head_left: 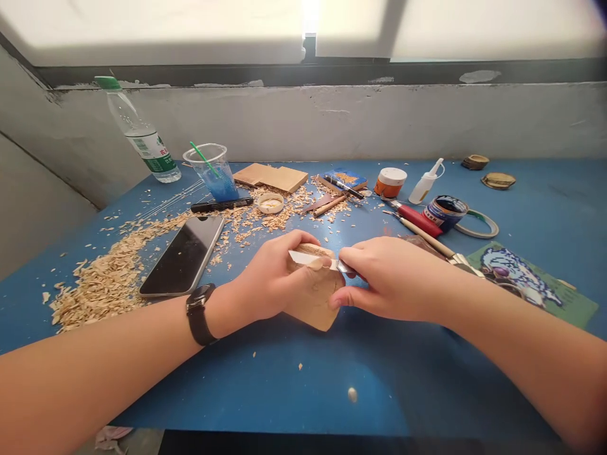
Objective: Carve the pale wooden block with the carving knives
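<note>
My left hand (272, 278) is wrapped round a pale block of wood (315, 303), with the thumb pressing on the back of a knife blade (306, 258). My right hand (391, 275) is closed round the knife's handle, which is hidden in the fist. The blade lies across the top of the wood, pointing left. A dark watch (199, 313) sits on my left wrist. Both hands hover just above the blue table (332, 379).
A phone (184, 256) lies left beside a heap of wood shavings (104, 278). Behind are a water bottle (142, 136), a plastic cup (213, 170), wood pieces (272, 177), a jar (389, 182), a glue bottle (425, 183), tools (417, 220), tape (478, 222) and a picture (526, 278).
</note>
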`<action>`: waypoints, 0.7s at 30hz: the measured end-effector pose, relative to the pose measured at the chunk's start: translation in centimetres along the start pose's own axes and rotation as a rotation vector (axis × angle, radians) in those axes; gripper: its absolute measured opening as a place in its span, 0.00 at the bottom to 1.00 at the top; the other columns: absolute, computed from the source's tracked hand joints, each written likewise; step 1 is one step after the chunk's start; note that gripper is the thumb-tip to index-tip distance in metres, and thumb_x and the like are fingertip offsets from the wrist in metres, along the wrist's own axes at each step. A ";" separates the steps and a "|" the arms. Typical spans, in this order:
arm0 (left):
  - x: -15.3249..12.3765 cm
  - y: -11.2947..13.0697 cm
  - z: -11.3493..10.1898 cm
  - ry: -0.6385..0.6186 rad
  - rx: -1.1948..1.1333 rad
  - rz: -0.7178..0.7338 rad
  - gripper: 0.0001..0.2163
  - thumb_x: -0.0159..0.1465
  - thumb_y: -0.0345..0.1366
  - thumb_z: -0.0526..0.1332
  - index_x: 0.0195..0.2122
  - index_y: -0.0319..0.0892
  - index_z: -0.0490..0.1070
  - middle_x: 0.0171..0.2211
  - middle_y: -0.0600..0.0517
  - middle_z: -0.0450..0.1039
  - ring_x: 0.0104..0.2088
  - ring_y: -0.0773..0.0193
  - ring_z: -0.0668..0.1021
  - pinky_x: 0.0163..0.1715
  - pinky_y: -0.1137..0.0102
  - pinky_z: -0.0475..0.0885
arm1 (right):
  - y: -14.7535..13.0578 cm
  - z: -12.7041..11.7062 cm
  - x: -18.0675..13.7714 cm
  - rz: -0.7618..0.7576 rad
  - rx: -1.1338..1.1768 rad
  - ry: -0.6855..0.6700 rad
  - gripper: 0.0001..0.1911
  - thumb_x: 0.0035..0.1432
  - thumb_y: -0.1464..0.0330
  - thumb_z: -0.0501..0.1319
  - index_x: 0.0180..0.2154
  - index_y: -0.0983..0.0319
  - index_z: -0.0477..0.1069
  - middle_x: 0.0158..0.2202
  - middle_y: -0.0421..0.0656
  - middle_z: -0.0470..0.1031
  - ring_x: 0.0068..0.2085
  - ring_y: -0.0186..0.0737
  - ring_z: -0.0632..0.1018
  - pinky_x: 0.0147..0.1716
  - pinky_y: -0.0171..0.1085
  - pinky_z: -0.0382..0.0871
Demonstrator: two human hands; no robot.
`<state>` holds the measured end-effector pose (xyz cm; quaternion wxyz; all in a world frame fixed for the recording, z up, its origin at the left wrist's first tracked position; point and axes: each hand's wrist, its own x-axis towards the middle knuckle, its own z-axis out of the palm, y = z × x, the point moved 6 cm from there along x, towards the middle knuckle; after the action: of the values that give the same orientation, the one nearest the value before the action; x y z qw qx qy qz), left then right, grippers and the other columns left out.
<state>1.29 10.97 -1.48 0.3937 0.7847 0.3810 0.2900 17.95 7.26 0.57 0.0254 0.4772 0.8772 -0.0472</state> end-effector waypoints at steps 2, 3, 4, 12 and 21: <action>0.0 -0.3 0.0 -0.003 -0.060 -0.034 0.22 0.67 0.57 0.66 0.47 0.41 0.77 0.41 0.46 0.85 0.38 0.55 0.83 0.35 0.67 0.75 | 0.0 0.1 0.2 -0.011 0.087 0.024 0.28 0.67 0.41 0.64 0.35 0.59 0.71 0.29 0.43 0.75 0.30 0.41 0.72 0.29 0.38 0.51; 0.1 -0.4 0.0 -0.005 -0.092 -0.055 0.23 0.67 0.58 0.66 0.47 0.41 0.77 0.41 0.46 0.85 0.38 0.55 0.83 0.35 0.67 0.76 | 0.1 0.2 0.2 -0.013 0.124 0.032 0.29 0.65 0.39 0.65 0.35 0.59 0.71 0.29 0.43 0.75 0.30 0.41 0.72 0.29 0.38 0.51; 0.1 -0.6 0.0 -0.009 -0.119 -0.074 0.24 0.66 0.59 0.66 0.47 0.41 0.77 0.41 0.45 0.85 0.38 0.54 0.84 0.35 0.66 0.76 | 0.2 0.3 0.3 -0.014 0.156 0.033 0.30 0.63 0.38 0.66 0.34 0.59 0.71 0.29 0.43 0.75 0.30 0.41 0.72 0.29 0.38 0.52; 0.1 -0.7 0.3 -0.087 -0.130 -0.040 0.25 0.65 0.59 0.68 0.50 0.41 0.77 0.42 0.46 0.85 0.39 0.54 0.84 0.36 0.67 0.77 | 0.2 0.4 0.4 -0.113 0.219 -0.070 0.30 0.59 0.40 0.71 0.37 0.60 0.72 0.31 0.42 0.75 0.29 0.41 0.72 0.29 0.38 0.55; -0.1 0.3 -0.5 -0.039 -0.011 0.059 0.21 0.68 0.55 0.66 0.47 0.42 0.79 0.39 0.48 0.84 0.36 0.59 0.82 0.36 0.69 0.76 | -0.3 0.2 0.2 -0.105 0.050 -0.006 0.26 0.67 0.44 0.67 0.36 0.59 0.70 0.29 0.41 0.74 0.28 0.41 0.73 0.28 0.38 0.50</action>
<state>0.94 10.94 -0.99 0.3967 0.7988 0.3483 0.2885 17.57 7.20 0.41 0.0135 0.4307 0.8995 -0.0719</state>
